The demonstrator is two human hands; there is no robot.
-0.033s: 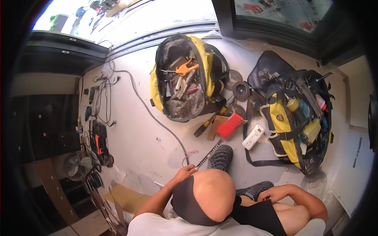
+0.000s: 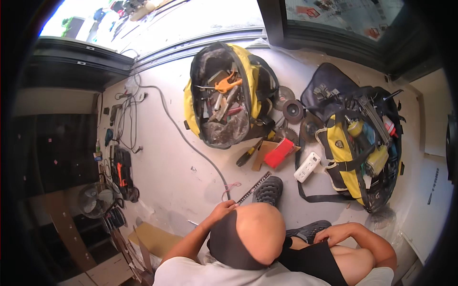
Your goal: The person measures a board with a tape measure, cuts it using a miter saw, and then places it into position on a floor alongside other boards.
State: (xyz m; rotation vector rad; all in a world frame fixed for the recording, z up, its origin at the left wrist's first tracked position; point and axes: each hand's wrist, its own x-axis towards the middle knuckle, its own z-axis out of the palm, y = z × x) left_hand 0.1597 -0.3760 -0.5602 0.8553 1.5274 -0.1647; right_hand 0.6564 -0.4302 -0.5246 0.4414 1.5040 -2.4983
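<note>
My left hand is closed around the near end of a narrow, dark, segmented strip, beside a grey cable with a thin pink loop. The strip lies diagonally by my dark perforated clog. My right hand rests at my bent leg, fingers curled by the dark shorts; what they hold, if anything, is hidden. Just beyond are a white power strip, a red box on cardboard and a yellow-black hand tool.
A yellow-black bag of tools stands ahead, cutting discs beside it. A second packed bag lies right. Cords, an orange-black tool, a fan and cardboard are left. A door track runs along the far edge.
</note>
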